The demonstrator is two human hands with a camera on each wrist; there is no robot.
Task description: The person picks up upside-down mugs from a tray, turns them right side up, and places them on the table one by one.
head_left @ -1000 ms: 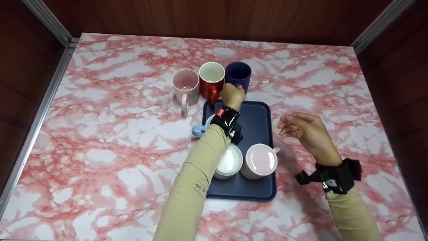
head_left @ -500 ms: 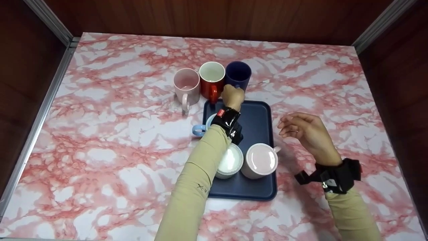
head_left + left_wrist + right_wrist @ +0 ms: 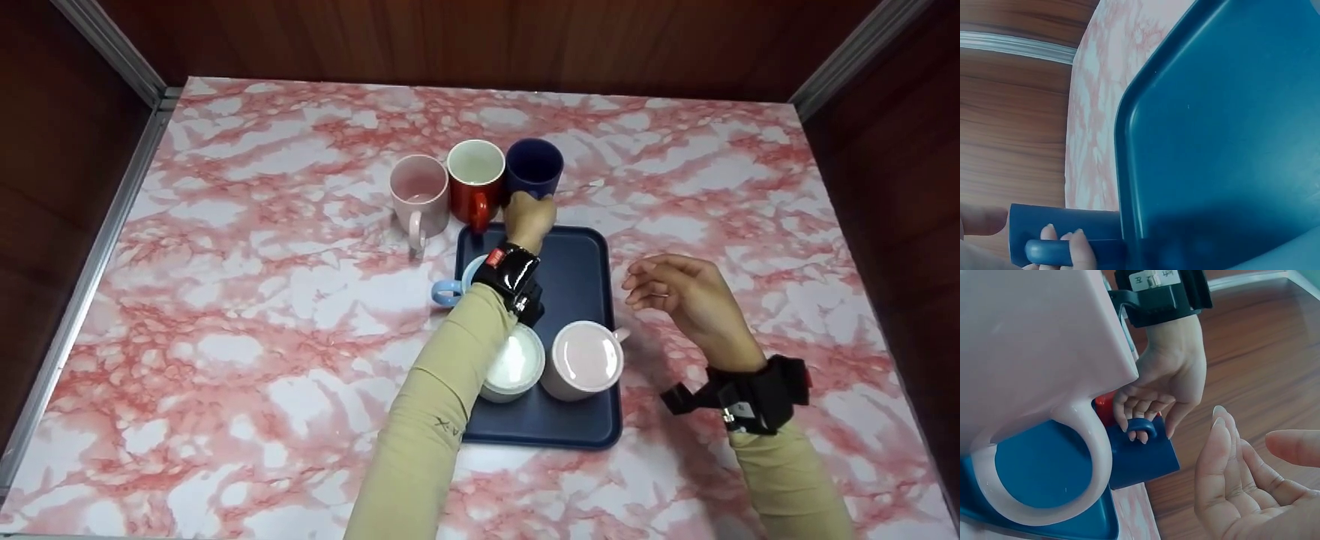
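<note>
A navy mug [image 3: 535, 161] stands upright just behind the dark blue tray [image 3: 576, 274]. My left hand [image 3: 529, 219] holds it at the handle, with fingers curled through the loop, as the left wrist view shows on the mug's handle [image 3: 1050, 252]. In the right wrist view the left thumb lies near the mug's rim. My right hand [image 3: 697, 304] hovers to the right of the tray, fingers loosely bent and holding nothing. Nearest to it is an upside-down pale pink mug [image 3: 587, 360] on the tray, its handle [image 3: 1103, 461] large in the right wrist view.
Left of the navy mug stand an upright red mug [image 3: 474, 196] with a white inside and an upright pink mug [image 3: 418, 196]. On the tray are an upside-down white mug [image 3: 519, 364] and a light blue mug [image 3: 447, 292], partly hidden by my left arm.
My left hand has shifted slightly to the right at the navy mug's handle. The right hand and the mugs stay about where they were.
</note>
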